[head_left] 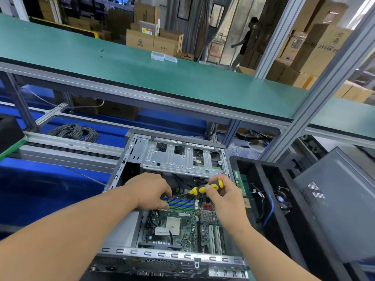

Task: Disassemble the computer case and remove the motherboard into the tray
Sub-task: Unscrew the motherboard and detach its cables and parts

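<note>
Open computer case [129,251] lying side-up nearest the viewer, the green motherboard [183,230] seated inside it; over the board, the left hand [151,191] rests with fingers curled onto the blue and green memory slots [182,203], while the right hand [223,194] pinches the yellow-and-black handle of a screwdriver [205,188] whose shaft points left toward those slots. Just right of the case stands a black tray [251,165] holding a memory module [240,182], a blue cable [268,207] and a small fan [282,199], with a grey side panel [341,199] beside it. Beyond, a silver drive cage [178,157] spans the far end of the case, and a green-topped worktop [121,63] runs across behind
</note>
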